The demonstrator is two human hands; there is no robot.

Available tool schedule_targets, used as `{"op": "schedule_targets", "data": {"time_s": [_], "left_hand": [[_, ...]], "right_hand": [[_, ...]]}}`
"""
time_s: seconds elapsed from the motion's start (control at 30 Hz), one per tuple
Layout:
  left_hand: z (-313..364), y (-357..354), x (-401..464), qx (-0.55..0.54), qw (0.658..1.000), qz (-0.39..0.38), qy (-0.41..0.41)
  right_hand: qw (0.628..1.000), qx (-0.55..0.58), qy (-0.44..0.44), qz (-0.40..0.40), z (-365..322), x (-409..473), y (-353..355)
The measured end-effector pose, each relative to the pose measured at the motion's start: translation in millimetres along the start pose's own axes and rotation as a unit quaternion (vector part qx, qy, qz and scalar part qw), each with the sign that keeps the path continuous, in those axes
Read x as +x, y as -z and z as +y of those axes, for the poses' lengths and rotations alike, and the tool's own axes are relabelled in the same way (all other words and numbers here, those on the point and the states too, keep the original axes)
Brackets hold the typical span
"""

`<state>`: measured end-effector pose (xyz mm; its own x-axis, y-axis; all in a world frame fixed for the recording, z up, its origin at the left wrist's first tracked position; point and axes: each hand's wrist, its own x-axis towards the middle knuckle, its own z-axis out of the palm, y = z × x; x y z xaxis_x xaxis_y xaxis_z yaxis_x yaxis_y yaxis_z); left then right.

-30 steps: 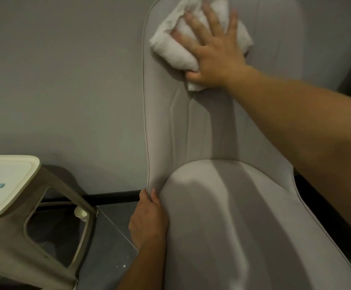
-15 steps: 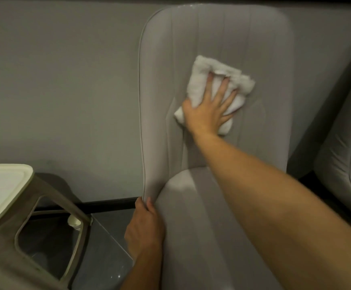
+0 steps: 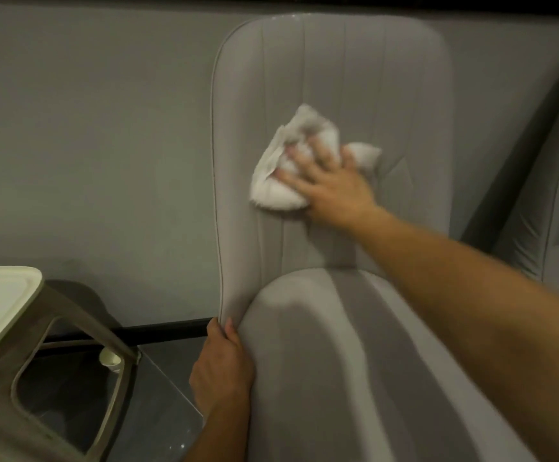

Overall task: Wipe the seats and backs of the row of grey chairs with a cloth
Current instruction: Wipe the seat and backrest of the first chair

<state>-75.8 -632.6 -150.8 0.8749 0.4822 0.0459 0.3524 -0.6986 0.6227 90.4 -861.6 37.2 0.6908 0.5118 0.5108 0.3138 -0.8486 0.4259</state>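
Grey upholstery, smooth and faintly ribbed with vertical stitched channels, is covering the tall rounded back of the chair [image 3: 333, 95], and a thin piped seam is running down its left edge. Its seat [image 3: 338, 361] is bulging forward as a soft, rounded cushion. White terry cloth [image 3: 281, 181], crumpled into a loose wad, is lying against the middle of the chair back, a little left of centre.

The right hand [image 3: 334, 191] is reaching in from the lower right on an outstretched bare arm and is pressing the cloth flat to the back; its fingers [image 3: 304, 158] are lying spread over the wad, their tips sinking into the folds and blurring, so how far they are curling is hard to tell. The left hand [image 3: 223, 368] is resting at the chair's left side where back meets seat, palm against the cushion, with its fingertips tucking into the seam there.

A second grey chair [image 3: 538, 211] is showing only partly at the right edge. At the lower left, a pale plastic stool [image 3: 7, 295] with tapered legs is being cut off by the frame. The plain grey wall [image 3: 88, 145] is standing behind, and dark glossy floor [image 3: 158, 395] is showing below.
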Motion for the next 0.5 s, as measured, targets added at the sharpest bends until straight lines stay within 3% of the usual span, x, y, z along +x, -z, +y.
{"op": "schedule_targets", "data": {"time_s": [0.13, 0.23, 0.33, 0.4, 0.5], "left_hand": [[0, -1, 0, 0.008, 1.0, 0.001, 0.0], [1, 0, -1, 0.003, 1.0, 0.002, -0.002], [3, 2, -3, 0.004, 1.0, 0.01, -0.014], [3, 1, -3, 0.008, 1.0, 0.008, -0.01], [1, 0, -2, 0.008, 1.0, 0.008, -0.005]], "right_hand": [[0.995, -0.101, -0.017, 0.009, 88, -12, 16], [0.992, -0.095, -0.084, -0.01, 89, -41, 7], [0.974, -0.027, -0.223, 0.004, 55, -55, -12], [0.933, 0.054, -0.356, 0.021, 11, -45, -23], [0.827, 0.189, -0.529, 0.032, -74, -20, -30]]}}
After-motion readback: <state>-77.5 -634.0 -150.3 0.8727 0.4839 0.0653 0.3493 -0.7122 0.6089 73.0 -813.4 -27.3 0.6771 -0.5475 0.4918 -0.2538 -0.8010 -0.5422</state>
